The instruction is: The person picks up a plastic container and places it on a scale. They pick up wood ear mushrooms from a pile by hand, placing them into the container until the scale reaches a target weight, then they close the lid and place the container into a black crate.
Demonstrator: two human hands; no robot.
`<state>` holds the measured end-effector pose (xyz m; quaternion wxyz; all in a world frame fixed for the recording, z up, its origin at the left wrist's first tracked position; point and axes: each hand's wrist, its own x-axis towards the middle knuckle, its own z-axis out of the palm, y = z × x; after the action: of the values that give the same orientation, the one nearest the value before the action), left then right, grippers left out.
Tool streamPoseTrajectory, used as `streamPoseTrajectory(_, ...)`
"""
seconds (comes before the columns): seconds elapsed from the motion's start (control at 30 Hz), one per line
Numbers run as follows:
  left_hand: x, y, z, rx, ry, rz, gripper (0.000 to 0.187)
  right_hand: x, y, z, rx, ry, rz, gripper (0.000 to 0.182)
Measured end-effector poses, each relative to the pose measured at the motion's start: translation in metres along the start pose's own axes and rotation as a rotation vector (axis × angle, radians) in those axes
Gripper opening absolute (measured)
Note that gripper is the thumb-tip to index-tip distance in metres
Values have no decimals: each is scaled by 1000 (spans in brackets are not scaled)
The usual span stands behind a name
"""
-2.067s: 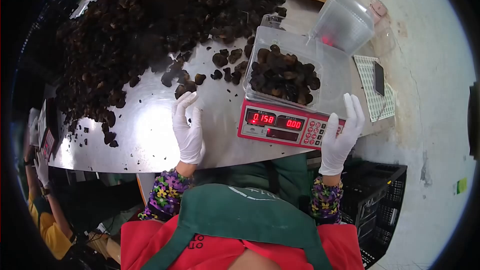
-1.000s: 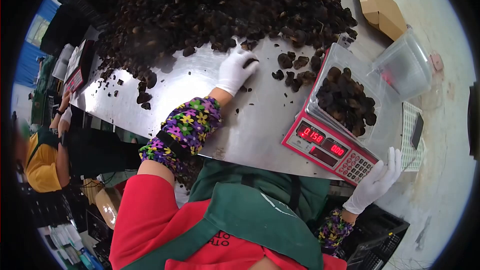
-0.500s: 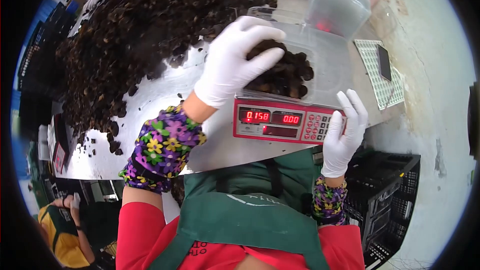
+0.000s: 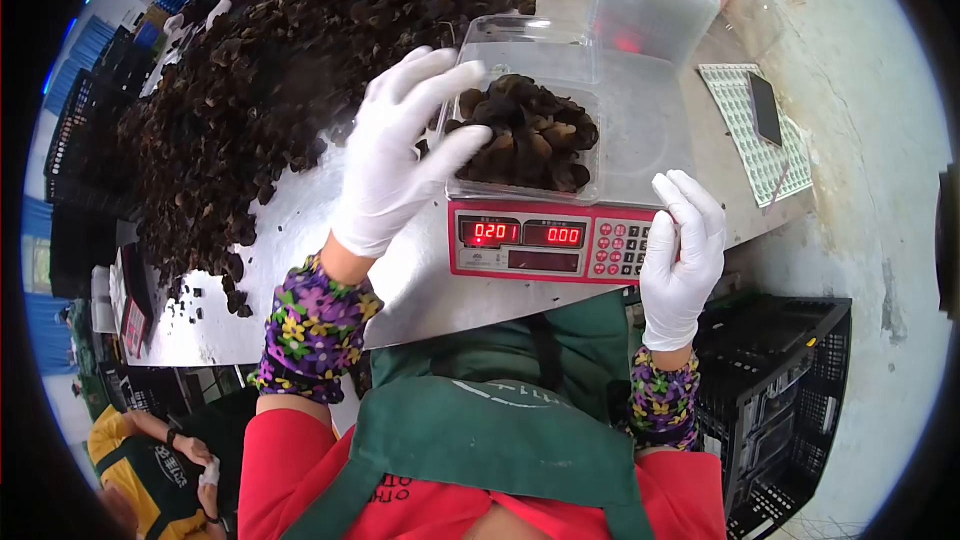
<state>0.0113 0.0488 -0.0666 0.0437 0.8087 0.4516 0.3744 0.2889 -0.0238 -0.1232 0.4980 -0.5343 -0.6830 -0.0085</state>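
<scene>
A clear plastic box (image 4: 592,165) with its hinged lid (image 4: 535,32) raised sits on a red digital scale (image 4: 590,270). Dark brown, mushroom-like pieces (image 4: 530,135) are heaped inside the box. The scale's lit figures read 0.201 and 0.00. My left hand (image 4: 405,155), in a white glove, is over the box's left edge, fingers and thumb apart, with nothing visible between them. Beside the scale's keypad, my right hand (image 4: 684,265), also gloved, has loosely curved fingers with a gap to the thumb and holds nothing I can see.
A big pile of the same dark pieces (image 4: 270,80) covers the table's left and back. Stacked clear boxes (image 4: 655,0) stand behind the scale. A phone (image 4: 765,108) lies on a printed sheet (image 4: 735,130) at right. Black crates (image 4: 770,410) are below; another person (image 4: 160,465) is lower left.
My left hand has drawn back leftward from the heap in the box, its fingers apart. The display went from 0.158 to 0.201. My right hand stays beside the keypad.
</scene>
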Motion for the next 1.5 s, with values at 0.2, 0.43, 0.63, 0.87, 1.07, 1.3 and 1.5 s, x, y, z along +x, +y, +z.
streamPoseTrajectory(0.2,-66,-42,-19,-179,-3,-317,33,7,10,5,-85,-71,-19,26)
streamPoseTrajectory(0.43,-91,-51,-11,-340,-18,-454,36,16,6,-1,-109,-108,-47,24)
streamPoseTrajectory(0.63,-63,-60,1,-360,85,-325,32,11,-2,4,-162,-147,-59,24)
streamPoseTrajectory(0.87,18,-67,42,-86,-32,87,41,10,-8,7,-134,-155,-84,24)
streamPoseTrajectory(1.07,36,-59,61,-49,-137,91,31,5,-4,4,-109,-152,-60,23)
streamPoseTrajectory(1.3,21,-85,10,401,201,-7,30,0,6,-2,-117,-125,-46,24)
streamPoseTrajectory(1.5,22,-38,37,117,-110,61,29,8,-1,9,-74,-117,-68,25)
